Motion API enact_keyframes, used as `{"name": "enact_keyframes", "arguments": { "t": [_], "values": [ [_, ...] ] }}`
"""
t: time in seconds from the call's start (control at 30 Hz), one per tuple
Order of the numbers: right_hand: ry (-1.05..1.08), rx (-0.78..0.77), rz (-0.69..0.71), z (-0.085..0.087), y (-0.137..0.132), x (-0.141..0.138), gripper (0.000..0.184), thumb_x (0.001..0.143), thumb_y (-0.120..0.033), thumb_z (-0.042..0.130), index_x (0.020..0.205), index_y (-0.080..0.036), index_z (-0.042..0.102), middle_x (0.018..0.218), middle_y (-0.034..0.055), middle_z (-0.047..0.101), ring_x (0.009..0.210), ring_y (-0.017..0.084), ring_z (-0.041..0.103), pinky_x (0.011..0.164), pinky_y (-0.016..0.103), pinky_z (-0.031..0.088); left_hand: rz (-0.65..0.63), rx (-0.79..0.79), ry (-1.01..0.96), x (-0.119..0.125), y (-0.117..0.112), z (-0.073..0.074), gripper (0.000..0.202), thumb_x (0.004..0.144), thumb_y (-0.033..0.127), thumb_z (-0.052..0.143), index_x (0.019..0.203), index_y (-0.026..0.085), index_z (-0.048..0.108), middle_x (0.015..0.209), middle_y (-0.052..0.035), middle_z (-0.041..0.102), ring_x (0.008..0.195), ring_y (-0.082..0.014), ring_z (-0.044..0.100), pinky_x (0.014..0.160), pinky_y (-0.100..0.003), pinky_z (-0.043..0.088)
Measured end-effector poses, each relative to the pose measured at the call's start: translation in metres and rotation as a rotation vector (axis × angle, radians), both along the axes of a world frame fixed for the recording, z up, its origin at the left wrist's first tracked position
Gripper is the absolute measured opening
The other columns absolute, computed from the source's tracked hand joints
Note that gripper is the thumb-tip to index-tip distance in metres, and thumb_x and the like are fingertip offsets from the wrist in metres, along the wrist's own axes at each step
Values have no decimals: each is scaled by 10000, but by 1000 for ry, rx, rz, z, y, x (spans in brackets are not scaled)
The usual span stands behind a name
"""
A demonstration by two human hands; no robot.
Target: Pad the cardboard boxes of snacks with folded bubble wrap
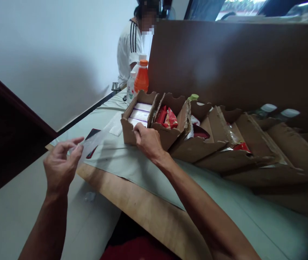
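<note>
My left hand (63, 160) is raised over the near table edge, thumb and fingers pinching a clear plastic bag (92, 140) that trails toward the right. My right hand (148, 140) reaches over the front corner of the leftmost cardboard box (132, 135). Its fingers are closed at the rim, touching the white packs inside or the box wall; what they hold, if anything, is hidden. Several white packs with purple edges (139, 115), like tissue packs, lie stacked in that box. Another clear plastic bag (116, 129) lies flat on the table left of it.
More cardboard boxes run off to the right, one with red snack packets (170, 119). An orange drink bottle (142, 77) and a clear bottle (131, 86) stand behind the first box. A dark flat item (92, 135) lies under the bag. Another person (128, 50) is at the back.
</note>
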State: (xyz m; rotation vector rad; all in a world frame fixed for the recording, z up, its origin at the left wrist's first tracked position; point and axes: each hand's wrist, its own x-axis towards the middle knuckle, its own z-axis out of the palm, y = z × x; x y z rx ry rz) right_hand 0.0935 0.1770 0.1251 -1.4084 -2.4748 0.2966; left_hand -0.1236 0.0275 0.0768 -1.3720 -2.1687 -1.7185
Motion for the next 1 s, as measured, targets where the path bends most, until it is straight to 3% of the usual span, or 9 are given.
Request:
{"name": "enact_keyframes", "arguments": {
  "t": [0.2,0.33,0.43,0.5,0.6,0.67,0.77,0.9,1.0],
  "values": [
    [207,-69,189,-6,-70,70,180,989,-239,507,961,-205,681,814,28,753,704,165,682,659,265,403,-91,-136,-164,11,-40,-28,282,863,444,714,751,214,596,1229,-63,751,1146,-259,705,1060,-396,513],
    [444,-80,105,-2,-95,151,165,969,-216,532,914,-217,688,818,-9,740,717,128,677,679,236,462,-248,-238,-138,36,-38,-41,279,854,451,700,738,214,608,1365,-89,672,1255,-303,635,1110,-458,464],
    [561,-24,-44,-3,-106,214,142,956,-247,572,891,-234,698,811,-17,735,715,123,689,679,226,507,-445,-271,-136,69,-32,-46,274,859,447,681,733,213,613,1399,-100,619,1256,-296,617,1070,-431,489],
    [645,19,-192,-12,-119,251,128,951,-290,614,1029,-253,708,899,1,758,784,139,719,718,234,547,-580,-309,-122,92,-32,-48,252,862,431,666,733,219,620,1226,-94,667,1126,-262,655,998,-387,520],
    [779,-42,-287,-39,-148,291,525,978,-402,597,1481,-306,482,1209,68,741,1013,189,735,848,308,593,-736,-386,-76,124,-36,-48,206,858,384,656,726,229,628,882,-41,650,859,-209,643,841,-319,535],
    [775,-125,-231,-60,-168,300,679,957,-520,598,1558,-289,384,1302,113,698,1099,238,715,890,377,602,-790,-395,-51,141,-41,-49,199,857,349,644,702,228,614,799,-24,611,790,-197,610,769,-290,516],
    [676,-149,-232,-86,-184,285,646,871,-567,688,1412,-248,537,1226,123,708,1093,294,698,901,451,603,-778,-351,-22,157,-41,-51,197,856,321,636,692,222,589,829,-27,602,824,-199,595,770,-281,493],
    [689,8,-416,-105,-170,260,387,929,-408,621,1273,-236,586,1140,106,714,1042,284,693,906,469,586,-797,-314,-38,174,-17,-54,192,870,326,636,722,219,575,896,-32,596,892,-201,586,844,-297,478],
    [732,92,-505,-116,-148,261,369,923,-378,598,1258,-222,593,1128,123,718,1010,289,698,885,476,583,-856,-301,-53,190,17,-57,204,857,345,637,715,212,580,952,-46,608,941,-209,591,911,-330,475]
  ]
}}
